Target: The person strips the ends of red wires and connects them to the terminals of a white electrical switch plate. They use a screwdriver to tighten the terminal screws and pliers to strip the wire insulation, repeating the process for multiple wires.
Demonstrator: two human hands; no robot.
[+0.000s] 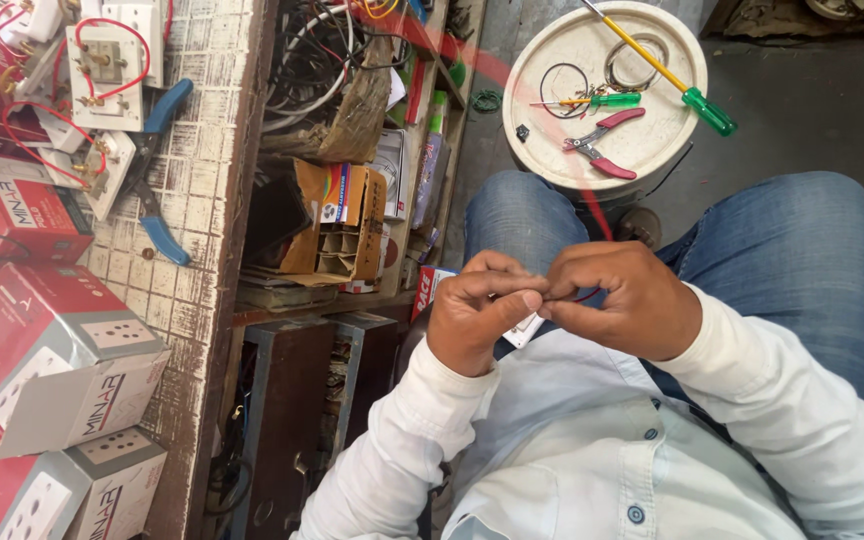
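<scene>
Both hands are up over the lap, meeting fingertip to fingertip. The left hand (477,320) has its fingers curled in, thumb and forefinger pinched on a thin red wire (584,296), and the right hand (620,300) is clenched on the same wire from the other side. A small white part (524,330) peeks out just beneath the left thumb; what it is I cannot tell.

As for progress, the wire looks mid-handling: only a short red stretch shows between the knuckles, its tip hidden in the fingers, so I cannot tell if it is bared or twisted yet. Judging from this, the fingerwork is under way, not finished.

Tools lie untouched on the white bucket lid (652,150) ahead of the knees: red-handled pliers (602,140) and a green-handled screwdriver (687,90). Wired white switch plates (102,70) wait on the surface (202,200) to the left.
</scene>
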